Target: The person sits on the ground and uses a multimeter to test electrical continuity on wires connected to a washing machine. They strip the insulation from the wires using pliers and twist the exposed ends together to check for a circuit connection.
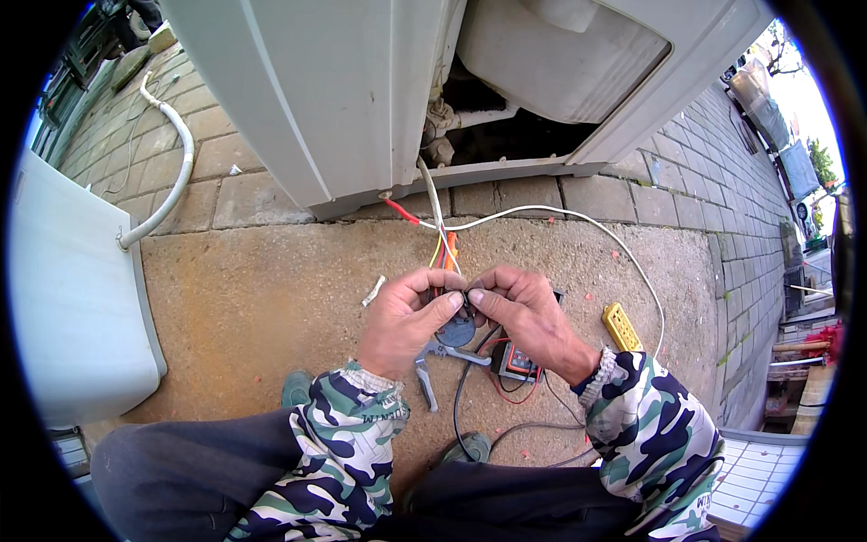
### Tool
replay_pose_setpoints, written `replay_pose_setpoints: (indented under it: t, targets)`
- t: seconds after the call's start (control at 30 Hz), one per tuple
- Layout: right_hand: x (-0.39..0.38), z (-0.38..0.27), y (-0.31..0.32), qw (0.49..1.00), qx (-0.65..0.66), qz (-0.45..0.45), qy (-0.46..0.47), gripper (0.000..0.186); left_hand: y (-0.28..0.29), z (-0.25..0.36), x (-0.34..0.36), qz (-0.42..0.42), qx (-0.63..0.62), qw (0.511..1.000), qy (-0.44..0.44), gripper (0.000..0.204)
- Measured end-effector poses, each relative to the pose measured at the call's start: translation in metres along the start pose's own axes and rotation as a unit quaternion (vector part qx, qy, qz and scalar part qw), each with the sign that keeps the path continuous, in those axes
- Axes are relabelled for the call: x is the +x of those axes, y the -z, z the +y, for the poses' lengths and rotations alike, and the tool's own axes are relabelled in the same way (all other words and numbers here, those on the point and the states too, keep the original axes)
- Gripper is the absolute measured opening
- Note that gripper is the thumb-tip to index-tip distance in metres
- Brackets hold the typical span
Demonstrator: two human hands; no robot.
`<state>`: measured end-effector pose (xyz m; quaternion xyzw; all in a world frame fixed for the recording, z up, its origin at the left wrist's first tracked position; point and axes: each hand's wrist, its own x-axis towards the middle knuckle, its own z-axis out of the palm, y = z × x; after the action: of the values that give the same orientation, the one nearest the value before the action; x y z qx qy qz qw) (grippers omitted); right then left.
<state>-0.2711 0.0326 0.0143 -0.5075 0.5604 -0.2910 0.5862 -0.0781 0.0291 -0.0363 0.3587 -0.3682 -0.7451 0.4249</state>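
at frame centre we are pinching the coloured wires (pixel 444 257) with left hand (pixel 402 321) and right hand (pixel 524 316) fingertips, above pliers (pixel 433 361) on concrete.

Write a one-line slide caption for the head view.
Both hands, left hand and right hand, pinch coloured wires above pliers on the pavement.

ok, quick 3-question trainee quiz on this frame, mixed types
1. True or false: both hands pinch the bundle of coloured wires coming from the open white appliance.
2. Multiple choice: what lies on the ground right of the right hand? A) a yellow tester B) a hammer C) a roll of tape
3. Fill in: below the left hand lie grey-handled ____.

Key: 1 true; 2 A; 3 pliers
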Motion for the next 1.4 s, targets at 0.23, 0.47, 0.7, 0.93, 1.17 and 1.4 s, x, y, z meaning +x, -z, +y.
replay_pose_setpoints:
  t: [0.23, 0.47, 0.7, 0.93, 1.17, 1.4]
  targets:
    - [0.001, 0.005, -0.001, 0.998, 0.058, 0.007, -0.014, 0.014, -0.003, -0.014, 0.005, 0.025, -0.021, 0.999, 0.014, 0.029]
    - [0.009, 0.021, 0.008, 0.995, 0.008, -0.044, -0.084, 0.016, -0.001, -0.023, 0.007, -0.034, -0.012, 0.999, -0.025, 0.024]
    - [0.011, 0.025, 0.008, 0.986, 0.107, -0.016, -0.126, 0.013, 0.001, -0.028, 0.006, -0.055, 0.050, 0.997, -0.030, 0.037]
    - [0.006, 0.018, 0.018, 0.976, 0.177, -0.054, -0.114, 0.026, 0.001, -0.014, 0.006, -0.052, 0.059, 0.997, 0.019, 0.040]
    - [0.003, 0.011, 0.000, 0.997, -0.058, 0.009, 0.040, 0.034, 0.006, -0.007, 0.002, -0.060, 0.024, 0.998, 0.005, 0.037]
    - [-0.008, 0.014, -0.011, 0.954, -0.225, 0.112, 0.160, 0.021, 0.006, -0.008, 0.007, -0.052, 0.031, 0.998, -0.016, 0.032]
